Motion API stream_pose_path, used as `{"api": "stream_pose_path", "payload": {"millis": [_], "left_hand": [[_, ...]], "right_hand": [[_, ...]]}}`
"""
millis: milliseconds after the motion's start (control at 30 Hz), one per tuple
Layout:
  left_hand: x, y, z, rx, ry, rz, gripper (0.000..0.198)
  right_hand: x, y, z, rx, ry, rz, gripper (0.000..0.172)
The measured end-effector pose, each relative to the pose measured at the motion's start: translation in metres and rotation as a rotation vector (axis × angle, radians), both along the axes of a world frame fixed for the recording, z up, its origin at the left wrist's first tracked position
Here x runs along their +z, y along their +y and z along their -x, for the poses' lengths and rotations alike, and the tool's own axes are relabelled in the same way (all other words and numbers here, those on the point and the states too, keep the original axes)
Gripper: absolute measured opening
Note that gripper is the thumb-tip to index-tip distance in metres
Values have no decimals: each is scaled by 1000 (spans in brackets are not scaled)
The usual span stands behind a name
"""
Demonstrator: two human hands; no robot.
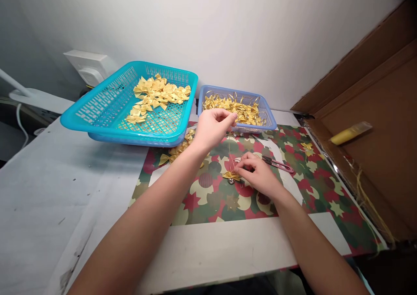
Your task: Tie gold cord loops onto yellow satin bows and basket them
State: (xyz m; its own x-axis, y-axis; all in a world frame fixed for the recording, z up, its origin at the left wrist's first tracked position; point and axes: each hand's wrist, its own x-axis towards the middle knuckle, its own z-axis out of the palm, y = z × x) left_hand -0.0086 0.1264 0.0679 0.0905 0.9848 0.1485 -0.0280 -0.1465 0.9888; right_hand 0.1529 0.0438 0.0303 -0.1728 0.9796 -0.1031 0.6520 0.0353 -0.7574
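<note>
Raised in front of the purple basket, my left hand (215, 127) is closed in a pinch on a thin thread (230, 149). The thread runs down to a gold ribbon bow (227, 175) with a small silver bell (231, 181) at its middle. My right hand (257, 173) is lower and to the right, its thumb and forefinger closed at the bow's right side. Exactly what lies between those fingertips is partly hidden. Pink-handled thread snips (280, 164) lie just beyond my right hand. More gold bows (185, 147) are heaped left of my left wrist.
A turquoise basket (130, 134) holding loose gold bows stands at the back left. Behind my hands, a purple basket (270, 123) holds bows with looped gold cords. Camouflage-patterned paper (215, 208) covers the work surface. A cardboard box wall (384, 99) with a yellowish tube (350, 133) borders the right.
</note>
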Motion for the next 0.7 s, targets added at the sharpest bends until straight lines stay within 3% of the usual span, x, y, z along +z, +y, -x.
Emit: {"api": "stream_pose_path", "payload": {"millis": [133, 400, 567, 700], "left_hand": [[0, 0, -2, -27, -92, -12, 22], [10, -5, -8, -187, -354, 265, 21], [13, -5, -7, -268, -529, 299, 29], [14, -3, -5, -273, -550, 281, 31]], "right_hand": [[-1, 0, 0, -1, 22, 0, 18], [-1, -2, 3, 5, -38, -46, 12], [-4, -2, 2, 19, -66, -64, 13], [-6, -2, 2, 24, -89, -65, 13]]}}
